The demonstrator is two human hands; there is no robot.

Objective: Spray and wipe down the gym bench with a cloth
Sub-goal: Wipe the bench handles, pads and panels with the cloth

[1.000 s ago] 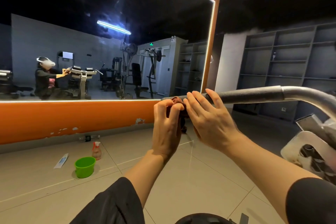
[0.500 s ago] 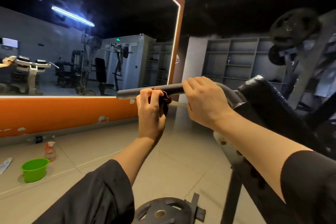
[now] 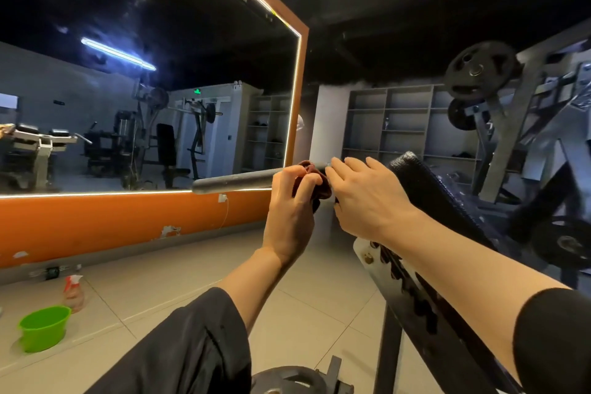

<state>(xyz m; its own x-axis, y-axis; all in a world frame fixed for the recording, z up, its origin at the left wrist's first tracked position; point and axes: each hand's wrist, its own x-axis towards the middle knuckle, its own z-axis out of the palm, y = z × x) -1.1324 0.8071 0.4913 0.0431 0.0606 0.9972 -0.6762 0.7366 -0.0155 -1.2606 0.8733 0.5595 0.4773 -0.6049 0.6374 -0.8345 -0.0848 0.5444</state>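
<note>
Left hand (image 3: 289, 211) grips dark red cloth (image 3: 315, 182), bunched around the grey handle bar (image 3: 233, 181) of the gym bench. Right hand (image 3: 367, 198) just beside it on the bar, fingers extended and relaxed, fingertips touching the cloth. Black padded surface (image 3: 425, 189) tilts up behind the right wrist. Spray bottle (image 3: 73, 293) stands on the floor far left, next to a green tub (image 3: 43, 328)

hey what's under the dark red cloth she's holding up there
The grey handle bar runs under the cloth, which the left hand grips. The wrapped stretch of bar is hidden; the right hand touches beside it.
</note>
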